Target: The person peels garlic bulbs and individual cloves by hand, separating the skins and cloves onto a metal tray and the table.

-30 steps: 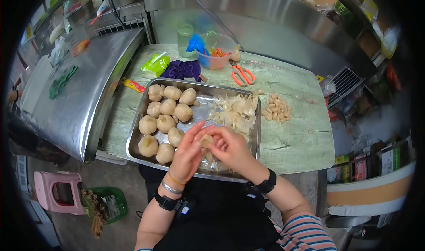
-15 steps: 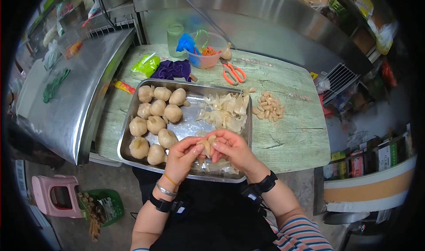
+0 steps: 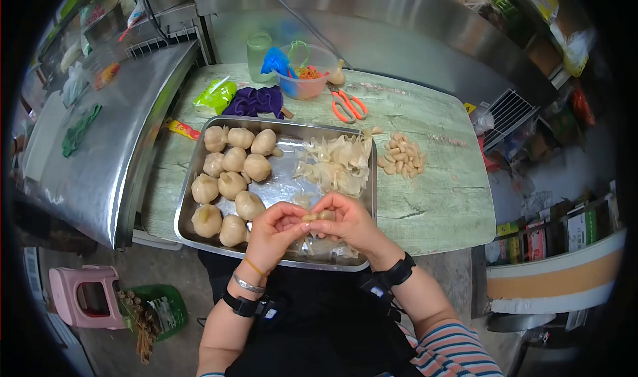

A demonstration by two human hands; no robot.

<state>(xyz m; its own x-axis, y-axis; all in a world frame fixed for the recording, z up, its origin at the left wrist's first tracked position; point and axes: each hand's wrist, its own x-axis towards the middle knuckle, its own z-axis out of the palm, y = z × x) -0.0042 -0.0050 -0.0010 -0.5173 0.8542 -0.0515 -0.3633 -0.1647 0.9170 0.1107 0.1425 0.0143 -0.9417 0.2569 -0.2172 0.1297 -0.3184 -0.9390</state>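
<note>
Over the front of a metal tray (image 3: 184,207), my left hand (image 3: 276,231) and my right hand (image 3: 345,223) meet at the fingertips. Both are closed on a small piece of garlic (image 3: 316,217), partly hidden by the fingers. Several whole garlic bulbs (image 3: 231,185) fill the tray's left side. Papery garlic skins (image 3: 337,161) are heaped at its right, with more scraps beneath my hands. Peeled cloves (image 3: 403,156) lie in a pile on the green table, right of the tray.
Behind the tray are orange-handled scissors (image 3: 348,105), a purple cloth (image 3: 254,102), a green packet (image 3: 215,96), a plastic bowl (image 3: 309,71) and a glass jar (image 3: 259,56). A steel counter (image 3: 109,157) stands left; a pink stool (image 3: 85,297) is on the floor.
My fingertips have drawn closer together around the garlic piece, which showed more openly before. The whole view has shifted, so the tray and table appear further left.
</note>
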